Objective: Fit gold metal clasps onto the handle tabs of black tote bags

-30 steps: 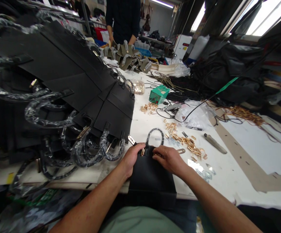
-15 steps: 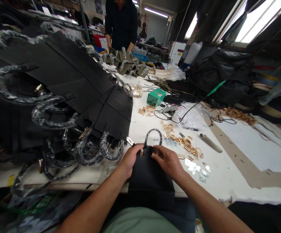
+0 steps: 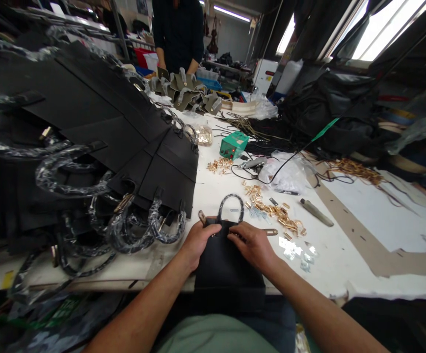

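A black handbag (image 3: pixel 229 272) lies over the table's front edge in front of me, its looped handle (image 3: pixel 231 197) wrapped in clear plastic and pointing away. My left hand (image 3: pixel 197 244) grips the bag's upper left corner, with the thumb pressed on top near the handle's base. At the upper right, my right hand (image 3: pixel 254 243) has its fingers closed on the bag, over a small gold fitting that they mostly hide. A strap end with a metal plate (image 3: pixel 202 216) sticks out beyond the left hand. Another metal-plated strap end (image 3: pixel 271 232) shows past the right hand.
Black bag pieces with wrapped handles (image 3: pixel 124 122) are piled on the left. Gold fittings (image 3: pixel 282 215) and shiny plates (image 3: pixel 296 249) lie to the right, near a grey-handled tool (image 3: pixel 316 212). A green box (image 3: pixel 234 144) stands behind. Across the table stands a person (image 3: pixel 178 37).
My left thumb has moved inward over the fitting beside the handle's base, which showed before. Both strap ends have tilted. The whole view has shifted slightly.
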Demonstrator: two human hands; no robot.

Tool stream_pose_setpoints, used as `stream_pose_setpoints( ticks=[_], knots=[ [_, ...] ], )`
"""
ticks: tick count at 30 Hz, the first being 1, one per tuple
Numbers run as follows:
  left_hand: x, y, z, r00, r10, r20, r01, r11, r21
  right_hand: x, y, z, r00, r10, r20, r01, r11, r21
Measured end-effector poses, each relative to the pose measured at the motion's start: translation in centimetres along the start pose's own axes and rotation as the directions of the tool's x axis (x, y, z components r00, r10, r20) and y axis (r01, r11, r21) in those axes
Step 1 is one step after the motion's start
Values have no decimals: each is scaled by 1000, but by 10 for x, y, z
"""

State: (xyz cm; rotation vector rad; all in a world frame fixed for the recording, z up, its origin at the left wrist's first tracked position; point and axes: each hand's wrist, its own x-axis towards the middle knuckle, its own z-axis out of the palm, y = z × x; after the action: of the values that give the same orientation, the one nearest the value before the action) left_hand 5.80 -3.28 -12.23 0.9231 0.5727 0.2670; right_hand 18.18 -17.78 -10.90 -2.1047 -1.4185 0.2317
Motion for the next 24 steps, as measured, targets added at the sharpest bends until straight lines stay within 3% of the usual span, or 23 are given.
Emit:
stream_pose_setpoints(
  ticks=[5,8,13,20,24],
  knots=[
    [-1,-6,4,984,135,-118,-96,953,288,9,-3,-14,986,103,134,-109,993,43],
    [0,-11,7,972,192,-133,-129,917,378,15,-2,-20,974,78,210,-92,994,54],
    [2,-16,8,962,228,-150,-146,895,421,16,4,-19,973,35,227,-60,992,107],
    [5,-14,8,963,209,-168,-126,905,407,15,2,-18,971,143,191,-157,985,64],
    [4,-13,9,964,202,-171,-119,907,404,15,2,-21,970,110,215,-129,989,77]
  ],
)
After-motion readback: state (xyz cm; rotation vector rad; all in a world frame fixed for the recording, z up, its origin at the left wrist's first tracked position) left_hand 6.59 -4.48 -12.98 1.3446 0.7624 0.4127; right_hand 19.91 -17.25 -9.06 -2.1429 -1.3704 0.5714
